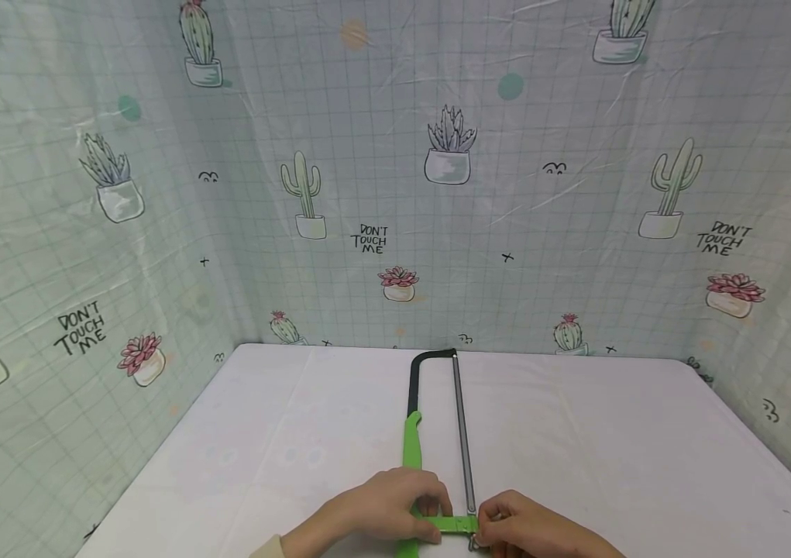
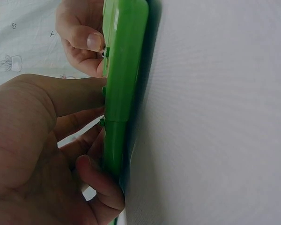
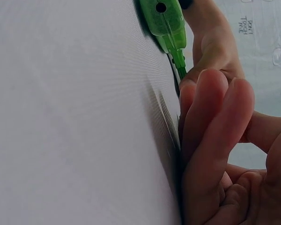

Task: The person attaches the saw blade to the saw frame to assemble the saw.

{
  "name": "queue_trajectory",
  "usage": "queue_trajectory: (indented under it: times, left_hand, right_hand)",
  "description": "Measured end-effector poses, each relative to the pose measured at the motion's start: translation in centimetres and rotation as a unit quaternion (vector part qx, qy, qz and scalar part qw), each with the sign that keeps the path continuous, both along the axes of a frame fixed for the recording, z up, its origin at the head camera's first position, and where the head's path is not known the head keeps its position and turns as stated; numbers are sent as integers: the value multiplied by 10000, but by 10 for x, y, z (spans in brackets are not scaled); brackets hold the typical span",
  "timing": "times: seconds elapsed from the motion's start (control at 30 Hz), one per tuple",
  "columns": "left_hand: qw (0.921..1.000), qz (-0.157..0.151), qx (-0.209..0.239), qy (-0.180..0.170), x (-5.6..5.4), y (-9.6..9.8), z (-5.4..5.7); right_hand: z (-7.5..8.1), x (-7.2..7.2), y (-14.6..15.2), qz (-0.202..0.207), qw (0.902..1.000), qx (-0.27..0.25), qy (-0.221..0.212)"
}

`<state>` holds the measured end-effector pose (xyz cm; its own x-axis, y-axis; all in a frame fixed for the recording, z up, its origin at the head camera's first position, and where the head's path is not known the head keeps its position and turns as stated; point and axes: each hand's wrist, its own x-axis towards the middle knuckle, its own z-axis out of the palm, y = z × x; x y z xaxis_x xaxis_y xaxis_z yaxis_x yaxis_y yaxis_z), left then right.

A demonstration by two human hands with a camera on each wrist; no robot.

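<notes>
A hacksaw with a green handle [image 1: 412, 443] and black front bow [image 1: 414, 384] lies flat on the white table, its grey blade [image 1: 463, 434] on the right side. My left hand [image 1: 395, 500] grips the green part near the corner, thumb and fingers on either side of the short green crosspiece [image 1: 452, 525]. In the left wrist view the green handle [image 2: 126, 61] runs close along the table surface. At the blade's near end, my right hand [image 1: 524, 527] pinches the small metal fitting, which its fingertips partly hide. The handle's rounded butt [image 3: 165, 18] shows beyond the right fingers [image 3: 210, 122].
The white table [image 1: 618, 449] extends to both sides of the saw. A cloth printed with cacti [image 1: 395, 194] hangs behind the table and along its left and right sides.
</notes>
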<state>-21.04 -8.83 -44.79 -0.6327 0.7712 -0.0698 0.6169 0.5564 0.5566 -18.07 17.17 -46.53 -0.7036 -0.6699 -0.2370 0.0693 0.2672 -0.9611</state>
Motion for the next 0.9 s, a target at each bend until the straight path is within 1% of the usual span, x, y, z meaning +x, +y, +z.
queue_trajectory:
  times: [0.1, 0.3, 0.47, 0.63, 0.9]
  left_hand:
    - [10000, 3, -19, 31, 0, 0, 0]
    - [10000, 10, -13, 44, 0, 0, -1]
    - [10000, 3, 16, 34, -1, 0, -1]
    - [10000, 21, 34, -5, -1, 0, -1]
    - [10000, 9, 18, 36, -1, -1, -1]
  right_hand:
    - [0, 0, 0, -13, 10000, -9, -24]
    - [1, 1, -2, -229, 9994, 261, -6]
    - [0, 1, -3, -287, 9990, 347, 13]
    - [-2, 1, -2, -255, 9991, 337, 56]
    - [1, 1, -2, -216, 9995, 229, -39]
